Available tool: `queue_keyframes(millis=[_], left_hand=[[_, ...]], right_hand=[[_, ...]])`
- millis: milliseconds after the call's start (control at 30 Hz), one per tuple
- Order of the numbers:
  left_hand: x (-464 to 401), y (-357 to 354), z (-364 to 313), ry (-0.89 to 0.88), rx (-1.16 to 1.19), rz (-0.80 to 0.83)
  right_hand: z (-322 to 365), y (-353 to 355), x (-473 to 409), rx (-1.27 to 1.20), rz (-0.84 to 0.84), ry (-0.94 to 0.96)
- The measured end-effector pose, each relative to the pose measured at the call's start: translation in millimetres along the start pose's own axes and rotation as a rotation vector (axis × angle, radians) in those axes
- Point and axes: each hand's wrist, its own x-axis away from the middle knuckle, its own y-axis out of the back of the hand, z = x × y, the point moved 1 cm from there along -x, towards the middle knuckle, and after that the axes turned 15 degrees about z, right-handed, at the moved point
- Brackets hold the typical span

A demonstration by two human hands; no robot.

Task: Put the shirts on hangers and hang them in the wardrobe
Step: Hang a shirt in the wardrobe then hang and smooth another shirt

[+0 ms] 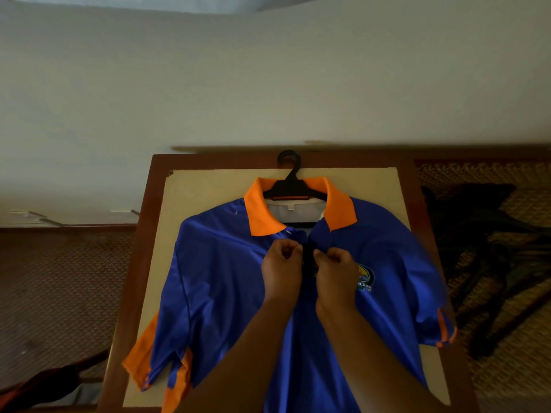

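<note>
A blue polo shirt [226, 281] with an orange collar [262, 210] lay face up on the counter [167, 234], a cream-topped surface with a dark wooden border, and a black plastic hanger [290, 186] was already seated inside its neck, the hook pointing away from the shirt toward the wall. Just below the collar, at the open placket, the left hand [281, 271] pinched the left edge of the opening and the right hand [335, 272] pinched the right edge, fingers of both curled tight on the cloth and nearly touching each other, seemingly working a button closed. An embroidered badge [364, 278] sat on the chest just right of the right hand, and the orange-trimmed sleeves spread out to either side of the placket. The fabric looked thin, glossy and soft, so it would likely feel light and slide easily, both over the counter and off the hanger's shoulders if the neck were left open; fastening the placket should keep it seated. For lifting, the hanger's neck just below the hook seemed the sound place to take hold, since the shirt itself would simply drape and bunch. To the right of the shirt, dark garments [477, 234] lay heaped on a woven surface. No wardrobe was in view.
</note>
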Motion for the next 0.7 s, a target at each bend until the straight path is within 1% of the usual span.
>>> queue_keyframes(millis=[100, 200, 400, 567, 700], left_hand=[[1.9, 0.8, -0.1, -0.007, 0.032, 0.015], [4.0, 1.0, -0.7, -0.009, 0.066, 0.032], [6.0, 2.7, -1.6, -0.003, 0.1, 0.044], [10.0, 3.9, -0.9, -0.011, 0.116, 0.037], [12.0, 4.9, -1.9, 0.021, 0.195, 0.017]], right_hand=[[-1.3, 0.8, 1.2, 0.041, 0.05, 0.01], [-0.9, 1.6, 2.4, 0.094, 0.065, 0.026], [3.5, 0.9, 4.9, 0.227, 0.083, 0.132], [1.3, 2.8, 7.4, 0.255, 0.072, 0.181], [1.1, 5.8, 9.3, 0.234, 0.082, 0.201]])
